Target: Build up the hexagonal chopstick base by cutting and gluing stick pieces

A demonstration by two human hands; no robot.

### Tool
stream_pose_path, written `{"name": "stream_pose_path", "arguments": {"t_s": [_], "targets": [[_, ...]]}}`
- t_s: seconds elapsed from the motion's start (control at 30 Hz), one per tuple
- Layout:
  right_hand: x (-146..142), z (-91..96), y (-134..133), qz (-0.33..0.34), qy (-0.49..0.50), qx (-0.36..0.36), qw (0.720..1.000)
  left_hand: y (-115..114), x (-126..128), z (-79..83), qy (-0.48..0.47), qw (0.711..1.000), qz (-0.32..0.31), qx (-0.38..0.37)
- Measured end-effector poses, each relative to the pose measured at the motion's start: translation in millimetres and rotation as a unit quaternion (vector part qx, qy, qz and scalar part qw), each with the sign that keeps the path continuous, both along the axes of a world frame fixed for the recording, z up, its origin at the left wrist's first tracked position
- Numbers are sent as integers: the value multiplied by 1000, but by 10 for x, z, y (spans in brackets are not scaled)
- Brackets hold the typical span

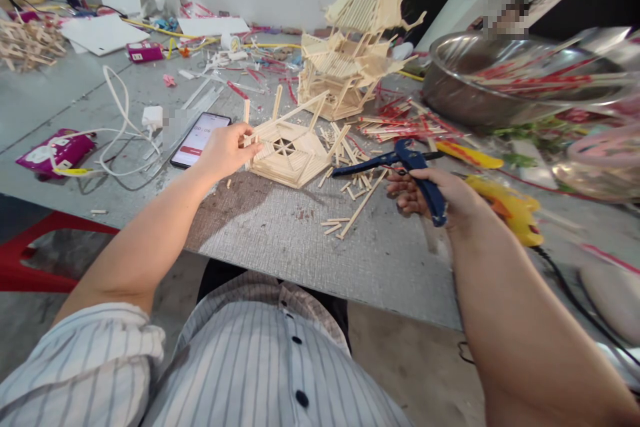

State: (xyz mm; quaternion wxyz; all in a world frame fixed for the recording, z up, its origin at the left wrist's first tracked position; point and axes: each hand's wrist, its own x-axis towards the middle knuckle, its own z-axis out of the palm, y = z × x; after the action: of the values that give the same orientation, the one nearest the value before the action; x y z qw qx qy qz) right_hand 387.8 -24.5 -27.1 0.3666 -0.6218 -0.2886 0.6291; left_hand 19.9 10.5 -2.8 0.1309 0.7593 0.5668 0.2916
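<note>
A six-sided wooden frame (306,159) with upright posts (277,104) is grasped at its left; a blue hand tool (411,156), handles (364,165) spread, is held to its right.

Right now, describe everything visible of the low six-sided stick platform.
The six-sided platform looks made of pale wooden sticks, slatted around a spoked central opening. Posts stand along its rim. It lies flat on the grey table, nearer than the tall stick tower, with loose stick pieces at its right. The left hand touches its left edge; the grip is unclear.
</note>
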Motion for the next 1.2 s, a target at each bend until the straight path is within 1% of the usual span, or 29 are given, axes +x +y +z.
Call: {"name": "stream_pose_path", "arguments": {"t_s": [0.27, 0.6, 0.73, 0.83, 0.93, 1.03, 1.07, 1.13, 1.2], "targets": [[20, -23, -1, 5, -5, 10, 1000, 56, -39, -27, 2, 999, 33, 25], [28, -31, 9, 8, 1, 15, 1000, 170, -114, -52, -18, 992, 115, 39], [10, -19, 2, 3, 1, 14, 1000, 249, -176, -89, -35, 991, 120, 54], [6, -12, -1, 3, 1, 13, 1000, 253, -190, -100, -43, 990, 117, 64], [3, -3, 0, 6, 5, 8, 1000, 133, -146, -38, -60, 986, 116, 100], [1, 1, 5, 5, 7, 7, 1000, -125, -15, 109, -72, 978, 109, 163], [1, 1, 6, 4, 7, 8, 1000, -228, 51, 163, -68, 978, 95, 172], [5, -2, 11, 5, 9, 11, 1000, -425, 214, 248, -59, 983, 34, 169], [9, -6, 14, 7, 12, 14, 1000, -574, 410, 269, -50, 991, -61, 111]]}}
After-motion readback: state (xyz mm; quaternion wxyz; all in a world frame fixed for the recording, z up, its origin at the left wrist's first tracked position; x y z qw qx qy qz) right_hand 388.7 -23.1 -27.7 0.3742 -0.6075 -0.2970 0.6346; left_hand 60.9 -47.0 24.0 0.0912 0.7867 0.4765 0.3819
